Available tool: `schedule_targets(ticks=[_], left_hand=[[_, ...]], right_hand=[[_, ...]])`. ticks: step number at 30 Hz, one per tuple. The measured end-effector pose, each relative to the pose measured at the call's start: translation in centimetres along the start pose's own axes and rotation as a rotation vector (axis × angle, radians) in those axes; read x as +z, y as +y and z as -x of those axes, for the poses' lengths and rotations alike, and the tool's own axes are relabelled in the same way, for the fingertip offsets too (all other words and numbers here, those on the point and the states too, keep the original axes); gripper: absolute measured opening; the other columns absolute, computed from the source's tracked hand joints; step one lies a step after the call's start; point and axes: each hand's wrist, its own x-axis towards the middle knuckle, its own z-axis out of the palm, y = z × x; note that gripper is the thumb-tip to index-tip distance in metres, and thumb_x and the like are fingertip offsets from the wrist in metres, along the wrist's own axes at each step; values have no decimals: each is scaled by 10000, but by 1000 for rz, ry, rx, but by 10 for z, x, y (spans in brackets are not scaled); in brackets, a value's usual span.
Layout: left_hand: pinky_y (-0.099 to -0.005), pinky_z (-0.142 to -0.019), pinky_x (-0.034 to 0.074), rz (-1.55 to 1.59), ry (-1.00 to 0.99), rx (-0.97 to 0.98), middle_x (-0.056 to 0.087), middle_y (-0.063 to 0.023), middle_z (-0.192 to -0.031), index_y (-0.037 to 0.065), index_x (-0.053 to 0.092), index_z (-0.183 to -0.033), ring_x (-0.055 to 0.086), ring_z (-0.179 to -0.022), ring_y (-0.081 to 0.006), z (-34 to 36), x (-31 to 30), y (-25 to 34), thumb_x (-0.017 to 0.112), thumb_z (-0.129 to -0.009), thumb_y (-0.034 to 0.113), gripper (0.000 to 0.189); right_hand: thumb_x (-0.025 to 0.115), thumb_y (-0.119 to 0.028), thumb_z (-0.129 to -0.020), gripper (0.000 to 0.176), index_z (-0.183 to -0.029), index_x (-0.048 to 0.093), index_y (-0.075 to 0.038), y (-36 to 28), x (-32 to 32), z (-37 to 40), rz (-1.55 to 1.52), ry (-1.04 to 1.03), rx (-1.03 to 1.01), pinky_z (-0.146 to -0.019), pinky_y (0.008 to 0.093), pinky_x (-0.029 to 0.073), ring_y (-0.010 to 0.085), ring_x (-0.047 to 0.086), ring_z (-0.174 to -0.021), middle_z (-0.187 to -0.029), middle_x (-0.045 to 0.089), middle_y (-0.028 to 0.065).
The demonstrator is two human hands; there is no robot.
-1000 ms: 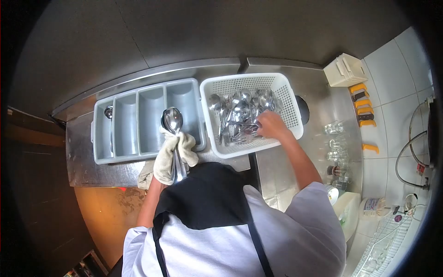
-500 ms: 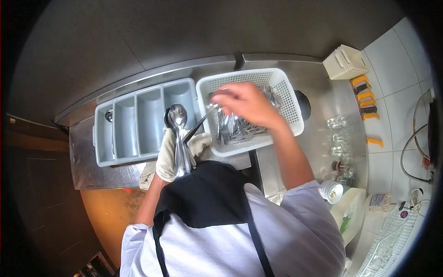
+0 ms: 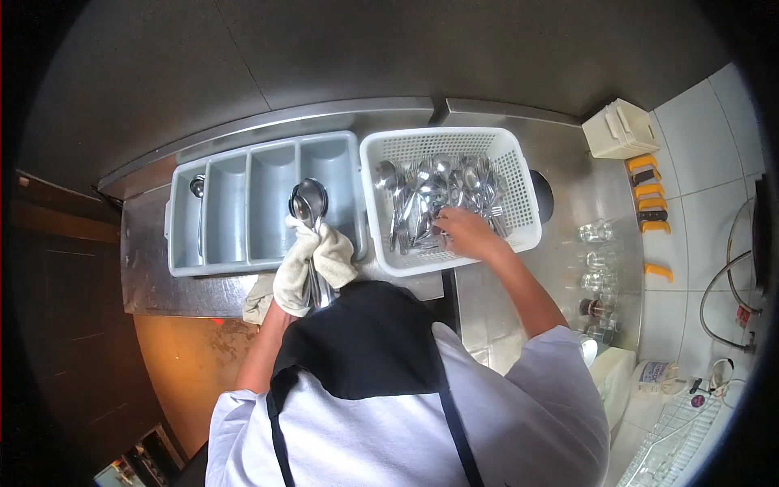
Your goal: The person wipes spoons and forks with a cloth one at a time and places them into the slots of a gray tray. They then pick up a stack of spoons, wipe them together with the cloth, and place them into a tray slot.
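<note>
White short-sleeved shirt (image 3: pixel 519 406); dark apron straps (image 3: pixel 457 438) (thin, over shoulders); forearms bare.

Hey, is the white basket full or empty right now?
Partly full: cutlery covers the floor of the white basket, below its rim; the right hand rests on the pile.

Divided tray (image 3: pixel 246 203) left of basket (image 3: pixel 442 144), cutlery (image 3: pixel 430 195) in basket, glasses (image 3: pixel 592 234) right of basket, all on counter (image 3: pixel 568 178)
</note>
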Motion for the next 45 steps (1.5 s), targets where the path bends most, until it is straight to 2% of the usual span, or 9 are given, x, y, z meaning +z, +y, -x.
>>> schedule_targets(ticks=[6, 12, 16, 21, 24, 28, 31, 40, 45], left_hand=[[-271, -699, 479, 75, 153, -12, 552, -12, -902, 95, 583, -1029, 559, -787, -124, -3, 4, 1, 545, -1054, 217, 130], [-253, -649, 436, 44, -135, -16, 516, -8, -845, 95, 567, -951, 516, -733, -101, 10, 24, 7, 545, -1057, 243, 183], [-255, -652, 446, 126, -140, -72, 515, -17, -822, 88, 566, -926, 525, -729, -110, 8, 21, 6, 534, -1061, 244, 209], [-262, -664, 469, 45, 111, 1, 529, -25, -858, 88, 561, -916, 542, -745, -123, 1, 8, 1, 508, -1070, 241, 223], [-266, -650, 473, -13, 22, -3, 531, -14, -855, 92, 558, -911, 543, -733, -121, 7, 17, 6, 478, -1080, 265, 255], [-268, -614, 471, 184, -86, -64, 531, 2, -825, 104, 556, -895, 533, -679, -113, 12, 36, 9, 447, -1086, 309, 301], [-252, -618, 464, 5, -16, 9, 531, 6, -837, 103, 558, -887, 524, -683, -94, 7, 24, 7, 478, -1072, 312, 290], [-261, -682, 448, 165, -98, -47, 497, -37, -863, 53, 589, -901, 496, -753, -139, 16, 36, 14, 521, -1053, 260, 265], [-348, -795, 565, 162, -38, 17, 637, -106, -1025, 6, 627, -1064, 658, -906, -229, 13, 6, 13, 538, -1057, 277, 286]], right_hand=[[780, -122, -769, 188, -924, 710, -42, 12, 3, -11, -64, 24, -191, -895, 457, 528, 318, 637, -1041, -925, 676, 122], [739, -179, -900, 172, -930, 709, -12, 0, -44, -28, -223, 327, 60, -747, 447, 555, 357, 684, -801, -846, 711, 151], [716, -244, -974, 247, -986, 691, 2, -15, -51, -62, -797, 731, 218, -692, 314, 546, 168, 700, -770, -873, 740, 93], [785, -239, -881, 241, -1020, 752, -45, -9, -16, -95, -967, 460, 283, -728, 340, 555, 196, 729, -811, -911, 765, 129], [730, -241, -921, 302, -1153, 746, -48, 27, -4, -85, -431, 245, 272, -808, 359, 559, 261, 736, -910, -1061, 760, 153], [699, -161, -879, 208, -1048, 764, -59, 42, 3, -56, -126, -24, 204, -849, 434, 561, 335, 702, -966, -1068, 727, 135], [704, -177, -880, 182, -1031, 766, -96, 40, 18, -46, 85, 30, 59, -839, 453, 555, 338, 689, -985, -1053, 698, 108], [712, -238, -892, 164, -946, 734, -84, 64, 14, -66, 39, -18, -143, -790, 470, 533, 340, 675, -924, -967, 668, 100], [736, -165, -880, 127, -937, 736, -52, 13, -58, -72, -123, 392, -115, -738, 421, 553, 326, 691, -844, -955, 709, 93]])
